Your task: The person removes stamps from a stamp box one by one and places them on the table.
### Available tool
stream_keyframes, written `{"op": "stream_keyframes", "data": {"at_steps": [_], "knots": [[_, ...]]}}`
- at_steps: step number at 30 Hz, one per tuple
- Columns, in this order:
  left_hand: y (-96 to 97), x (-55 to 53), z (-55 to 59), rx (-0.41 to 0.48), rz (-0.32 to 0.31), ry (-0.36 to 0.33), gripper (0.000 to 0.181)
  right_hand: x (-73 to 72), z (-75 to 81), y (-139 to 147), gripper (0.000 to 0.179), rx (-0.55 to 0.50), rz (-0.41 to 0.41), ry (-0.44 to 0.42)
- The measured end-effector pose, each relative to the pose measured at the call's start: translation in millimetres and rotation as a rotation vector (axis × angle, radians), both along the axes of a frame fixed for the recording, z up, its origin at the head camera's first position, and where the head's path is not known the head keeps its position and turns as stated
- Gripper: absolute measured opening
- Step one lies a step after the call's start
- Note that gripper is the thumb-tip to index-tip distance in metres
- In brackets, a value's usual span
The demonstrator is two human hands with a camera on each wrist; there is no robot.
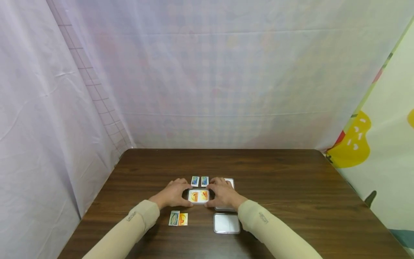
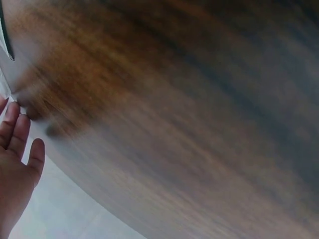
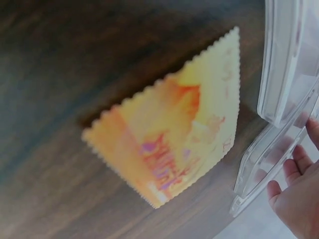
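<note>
In the head view, a small clear plastic case (image 1: 198, 202) with two orange-and-yellow stamps (image 1: 194, 196) inside lies between both hands. My left hand (image 1: 173, 193) grips its left end with thumb and index finger at the corners. At the right end, my right hand (image 1: 224, 194) grips it the same way. The left wrist view shows only part of the left hand (image 2: 17, 164) at its edge, the case mostly out of sight. In the right wrist view, fingers of the right hand (image 3: 299, 189) are beside clear plastic cases (image 3: 271, 159), near an orange stamp (image 3: 169, 139) with perforated edges.
Two blue stamps (image 1: 195, 181) lie just beyond the held case. Another clear case (image 1: 230, 181) is partly hidden under the right hand. Nearer me are a clear case with a white insert (image 1: 226, 223), a green stamp (image 1: 174, 218) and an orange stamp (image 1: 183, 219) on the brown table (image 1: 275, 172).
</note>
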State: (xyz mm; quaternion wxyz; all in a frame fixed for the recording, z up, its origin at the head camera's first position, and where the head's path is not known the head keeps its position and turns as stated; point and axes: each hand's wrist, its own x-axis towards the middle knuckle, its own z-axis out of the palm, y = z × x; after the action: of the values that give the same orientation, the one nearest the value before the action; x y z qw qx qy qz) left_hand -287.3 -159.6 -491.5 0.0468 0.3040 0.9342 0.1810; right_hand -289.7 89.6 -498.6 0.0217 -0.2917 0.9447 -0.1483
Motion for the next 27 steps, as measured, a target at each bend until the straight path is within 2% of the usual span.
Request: {"op": "stream_keyframes", "data": {"at_steps": [21,27], "knots": [[0.1,1.2,4.4,-0.052,-0.051,0.057,0.060,0.2,0.8,-0.9,0.060,0.032,0.004,0.001],[0.6,-0.1,3.0,-0.074,-0.036,0.049,0.060,0.6,0.2,-0.8,0.060,0.028,0.004,0.005]]}}
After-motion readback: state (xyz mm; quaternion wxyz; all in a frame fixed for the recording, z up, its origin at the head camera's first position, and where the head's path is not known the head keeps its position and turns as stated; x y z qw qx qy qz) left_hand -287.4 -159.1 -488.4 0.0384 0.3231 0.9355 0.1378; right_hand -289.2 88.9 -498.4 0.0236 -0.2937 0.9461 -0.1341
